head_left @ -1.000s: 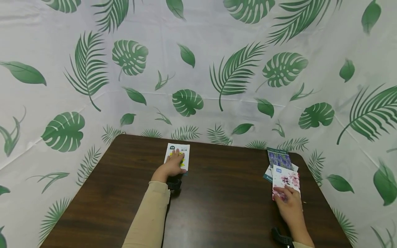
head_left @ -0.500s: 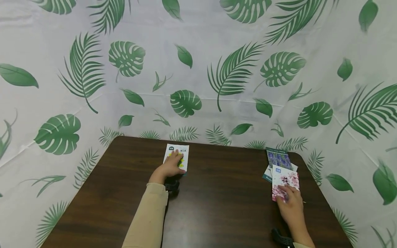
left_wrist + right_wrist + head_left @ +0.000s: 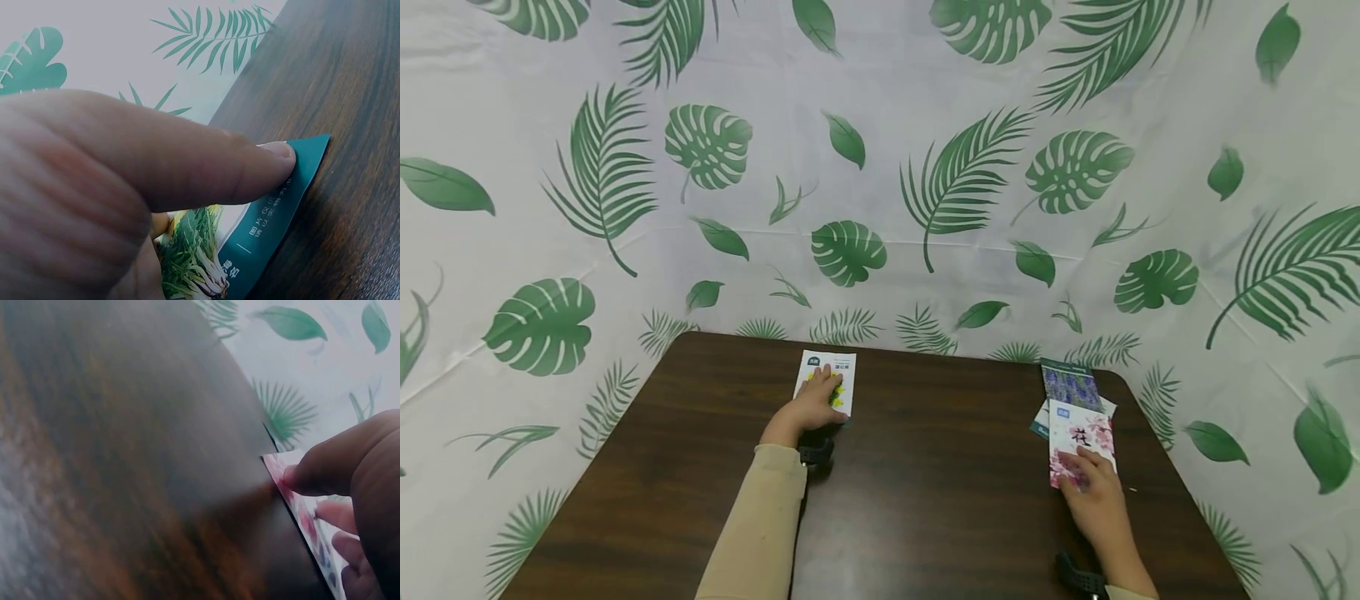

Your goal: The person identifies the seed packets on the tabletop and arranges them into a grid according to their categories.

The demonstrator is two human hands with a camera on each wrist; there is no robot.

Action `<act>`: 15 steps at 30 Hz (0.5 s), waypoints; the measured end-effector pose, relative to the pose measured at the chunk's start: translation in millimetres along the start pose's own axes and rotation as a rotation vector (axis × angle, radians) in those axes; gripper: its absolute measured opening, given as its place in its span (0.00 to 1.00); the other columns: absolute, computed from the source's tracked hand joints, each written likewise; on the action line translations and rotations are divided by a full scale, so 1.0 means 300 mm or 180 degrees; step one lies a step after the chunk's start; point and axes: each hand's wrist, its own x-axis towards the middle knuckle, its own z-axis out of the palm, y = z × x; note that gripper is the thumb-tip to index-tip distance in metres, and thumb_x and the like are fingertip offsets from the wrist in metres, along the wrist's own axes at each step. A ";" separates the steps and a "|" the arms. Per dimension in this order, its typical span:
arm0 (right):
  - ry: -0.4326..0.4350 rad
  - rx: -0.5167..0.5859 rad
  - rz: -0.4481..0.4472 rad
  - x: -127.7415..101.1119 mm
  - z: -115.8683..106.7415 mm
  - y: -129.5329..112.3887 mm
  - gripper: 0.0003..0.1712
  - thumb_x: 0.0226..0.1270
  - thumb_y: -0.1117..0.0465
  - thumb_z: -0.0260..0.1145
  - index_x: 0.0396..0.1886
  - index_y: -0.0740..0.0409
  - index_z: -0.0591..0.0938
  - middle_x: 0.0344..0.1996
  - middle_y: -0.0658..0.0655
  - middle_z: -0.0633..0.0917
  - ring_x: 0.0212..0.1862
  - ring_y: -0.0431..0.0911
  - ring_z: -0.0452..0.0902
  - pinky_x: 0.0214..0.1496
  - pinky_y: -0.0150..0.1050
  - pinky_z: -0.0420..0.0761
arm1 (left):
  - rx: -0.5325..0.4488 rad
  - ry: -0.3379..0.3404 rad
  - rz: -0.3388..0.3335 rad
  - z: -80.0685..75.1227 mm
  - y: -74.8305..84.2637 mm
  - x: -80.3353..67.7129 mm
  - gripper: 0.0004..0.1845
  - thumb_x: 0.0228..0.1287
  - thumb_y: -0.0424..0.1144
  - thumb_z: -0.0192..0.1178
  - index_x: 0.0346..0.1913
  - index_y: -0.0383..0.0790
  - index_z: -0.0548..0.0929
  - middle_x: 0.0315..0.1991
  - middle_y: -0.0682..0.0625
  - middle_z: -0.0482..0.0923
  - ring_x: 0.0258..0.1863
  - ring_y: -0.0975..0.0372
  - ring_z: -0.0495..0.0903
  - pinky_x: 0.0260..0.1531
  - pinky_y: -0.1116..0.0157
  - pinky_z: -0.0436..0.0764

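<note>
My left hand (image 3: 811, 407) rests with spread fingers on a white seed packet (image 3: 846, 363) with yellow flowers, near the table's far edge. In the left wrist view its thumb lies on the packet's teal end strip (image 3: 275, 231), beside a printed bunch of leafy greens. Over on the right side, my right hand (image 3: 1097, 492) touches a pink-blossom packet (image 3: 1067, 421) near its close end. The right wrist view shows thumb and fingertips on the upper face of that blossom packet (image 3: 306, 515). Its far end overlaps a purple-flower packet (image 3: 1071, 387) and a mostly hidden white-and-teal packet (image 3: 1040, 421).
The dark wooden table (image 3: 940, 467) has rounded far corners. A white cloth (image 3: 880, 183) printed with green leaves hangs behind it and at both sides. A tiny pale scrap (image 3: 1132, 489) lies right of my right hand. Dark bands (image 3: 816, 452) circle both wrists.
My right hand and the blossom packet have shifted slightly left together. The left hand stays on its packet. The whole head view has also drifted a little.
</note>
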 end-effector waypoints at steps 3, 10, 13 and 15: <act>0.0031 -0.0032 -0.0102 -0.001 0.012 0.005 0.19 0.67 0.71 0.75 0.57 0.71 0.88 0.67 0.77 0.77 0.66 0.75 0.72 0.63 0.68 0.72 | -0.0027 0.0021 0.0000 0.004 -0.003 0.001 0.49 0.71 0.41 0.73 0.86 0.31 0.59 0.90 0.30 0.38 0.90 0.37 0.35 0.88 0.37 0.38; 0.0152 -0.0107 -0.0369 -0.004 0.028 0.011 0.21 0.63 0.72 0.77 0.56 0.68 0.89 0.64 0.77 0.80 0.64 0.75 0.76 0.63 0.69 0.73 | -0.0040 0.0018 0.0006 0.011 -0.005 0.006 0.49 0.71 0.41 0.73 0.86 0.31 0.58 0.90 0.30 0.38 0.90 0.36 0.34 0.88 0.37 0.38; 0.0121 -0.0147 -0.0403 -0.009 0.030 0.003 0.21 0.62 0.72 0.77 0.56 0.67 0.89 0.63 0.76 0.81 0.64 0.75 0.76 0.63 0.69 0.74 | -0.0015 0.0009 0.0002 0.013 -0.008 0.007 0.49 0.71 0.41 0.73 0.86 0.31 0.59 0.89 0.30 0.38 0.90 0.36 0.35 0.88 0.37 0.39; 0.0068 -0.0131 -0.0411 -0.012 0.032 -0.004 0.21 0.63 0.71 0.77 0.56 0.67 0.89 0.63 0.76 0.81 0.64 0.74 0.76 0.64 0.69 0.74 | -0.0005 0.0010 0.0000 0.014 -0.008 0.005 0.49 0.71 0.41 0.74 0.86 0.31 0.59 0.89 0.29 0.39 0.90 0.36 0.36 0.88 0.36 0.39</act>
